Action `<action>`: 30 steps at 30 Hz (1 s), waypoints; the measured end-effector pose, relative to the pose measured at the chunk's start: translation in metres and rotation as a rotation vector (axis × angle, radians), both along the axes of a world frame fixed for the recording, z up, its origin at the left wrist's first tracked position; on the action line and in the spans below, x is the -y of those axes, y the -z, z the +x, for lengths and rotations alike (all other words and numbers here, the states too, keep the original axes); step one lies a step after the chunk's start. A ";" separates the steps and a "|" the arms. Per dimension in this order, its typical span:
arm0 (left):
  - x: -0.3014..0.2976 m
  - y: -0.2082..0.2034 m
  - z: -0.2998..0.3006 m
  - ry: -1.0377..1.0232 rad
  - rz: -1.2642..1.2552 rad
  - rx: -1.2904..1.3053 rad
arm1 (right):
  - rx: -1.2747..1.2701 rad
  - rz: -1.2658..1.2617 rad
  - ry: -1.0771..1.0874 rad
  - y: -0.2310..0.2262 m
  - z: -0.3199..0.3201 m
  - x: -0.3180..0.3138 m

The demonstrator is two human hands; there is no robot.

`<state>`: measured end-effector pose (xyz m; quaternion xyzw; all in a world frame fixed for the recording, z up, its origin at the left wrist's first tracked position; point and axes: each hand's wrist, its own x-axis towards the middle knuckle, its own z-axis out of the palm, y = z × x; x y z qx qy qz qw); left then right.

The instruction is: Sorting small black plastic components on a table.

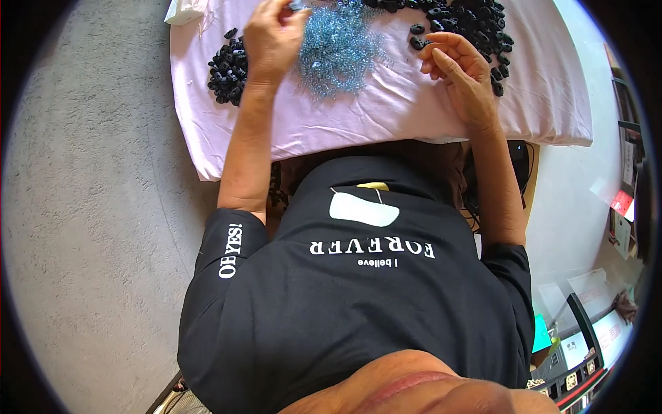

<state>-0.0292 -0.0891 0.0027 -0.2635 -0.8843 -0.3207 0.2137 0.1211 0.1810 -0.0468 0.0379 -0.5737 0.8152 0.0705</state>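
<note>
Head view, looking down past the person's black short-sleeved shirt with white and yellow print [358,303]. Work surface: a table under a creased pale pink cloth [414,110].

Left hand [274,43]: raised at the upper edge of view, thumb and fingers pinched together on a small pale-blue piece [296,5], too small and cut off to identify further.

Right hand [467,79]: over the cloth, fingers loosely curled, fingertips just beside a glossy black oval ring-like piece [417,43]. Contact cannot be confirmed, nor whether anything sits between the fingers.

Materials noted: a loose heap of translucent blue, glittering small pieces [338,52] lies on the cloth between the hands. A large spread of black oval pieces [472,24] lies beyond the right hand, along the upper right. A smaller heap of black pieces [229,72] lies just left of the left wrist. A white wrapped package [185,10] stands at the table's upper left corner.
</note>
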 end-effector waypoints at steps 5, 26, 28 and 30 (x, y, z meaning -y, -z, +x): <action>0.082 0.023 -0.028 -0.397 -0.428 -0.040 | -0.046 0.056 0.236 -0.001 -0.004 0.009; -0.065 0.030 -0.077 -0.125 -0.270 0.226 | -0.194 0.931 0.363 -0.003 -0.010 0.028; -0.070 0.032 -0.077 -0.098 -0.251 0.235 | -0.239 0.969 0.339 -0.004 -0.011 0.027; -0.073 0.035 -0.079 -0.044 -0.218 0.212 | -0.310 1.023 0.333 -0.006 -0.012 0.028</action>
